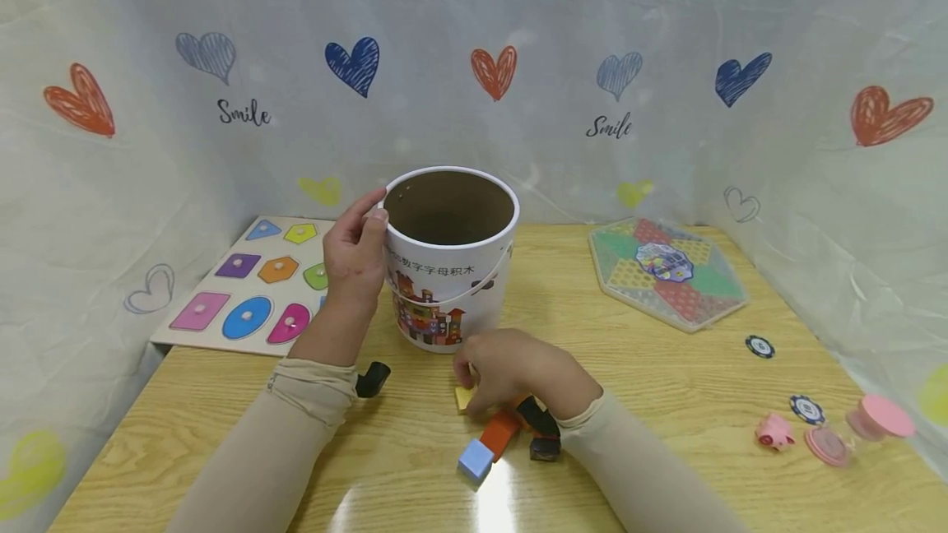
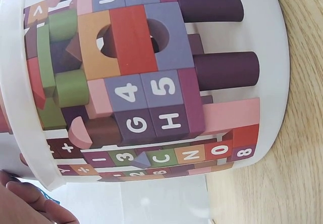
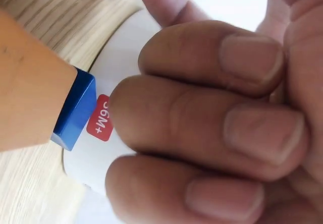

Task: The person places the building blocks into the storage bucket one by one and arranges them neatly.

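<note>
A white bucket point(image 1: 485, 315), printed with colourful letter blocks, stands upright on the table. My left hand point(image 1: 357, 257) holds its left rim, with the thumb at the edge; in the left wrist view only some fingers point(image 2: 35, 201) show. Just in front of the bucket, my right hand point(image 1: 511, 368) pinches a small yellow block point(image 1: 463, 398) at table level. The right wrist view shows its other fingers curled, beside an orange block point(image 3: 30, 88) and a blue block point(image 3: 78, 108). Nearby lie a red-orange block point(image 1: 499, 433), a light blue block point(image 1: 475, 460) and dark pieces point(image 1: 545, 447).
A shape puzzle board point(image 1: 200, 336) lies behind the left arm, beside a black piece point(image 1: 373, 380). At right are a hexagonal board-game box point(image 1: 670, 274), poker chips point(image 1: 759, 346), a pink pig figure point(image 1: 774, 432) and a pink hourglass-like item point(image 1: 881, 418). A heart-printed curtain point(image 1: 422, 122) hangs around the table.
</note>
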The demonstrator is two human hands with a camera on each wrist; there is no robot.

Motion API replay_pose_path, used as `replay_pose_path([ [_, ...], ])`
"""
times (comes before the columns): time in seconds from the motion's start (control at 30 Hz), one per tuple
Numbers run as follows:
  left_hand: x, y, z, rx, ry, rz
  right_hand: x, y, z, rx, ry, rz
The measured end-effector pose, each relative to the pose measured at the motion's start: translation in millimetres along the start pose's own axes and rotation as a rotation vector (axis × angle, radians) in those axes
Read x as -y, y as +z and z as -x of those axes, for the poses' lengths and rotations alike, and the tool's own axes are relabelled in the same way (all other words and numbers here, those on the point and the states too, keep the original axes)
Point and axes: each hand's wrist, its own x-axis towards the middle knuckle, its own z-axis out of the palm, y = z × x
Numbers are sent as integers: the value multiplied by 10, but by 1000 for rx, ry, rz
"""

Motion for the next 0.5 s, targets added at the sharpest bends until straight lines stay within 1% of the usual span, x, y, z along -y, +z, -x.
replay_pose_path([
  [0.07, -1, 7, 1, 2, 9, 5, -8, 13, -7, 4, 33, 1],
  [0.13, -2, 10, 1, -1, 9, 7, -12, 22, -16, 6, 47, 9],
  [0.2, -1, 11, 0, -3, 8, 11, -16, 30, -24, 9, 43, 12],
  [0.27, -4, 8, 3, -6, 4, 7, -18, 21, -21, 7, 11, 13],
  [0.33, -6, 6, 5, -4, 3, 3, -24, -18, -4, -2, -47, -17],
  [0.4, -6, 4, 7, 0, 4, 1, -42, -88, 34, -33, -140, -91],
  [0.43, -6, 4, 8, 2, 8, 0, -54, -133, 62, -56, -196, -147],
  [0.5, -2, 3, 8, 6, 15, 6, -86, -234, 126, -117, -330, -323],
])
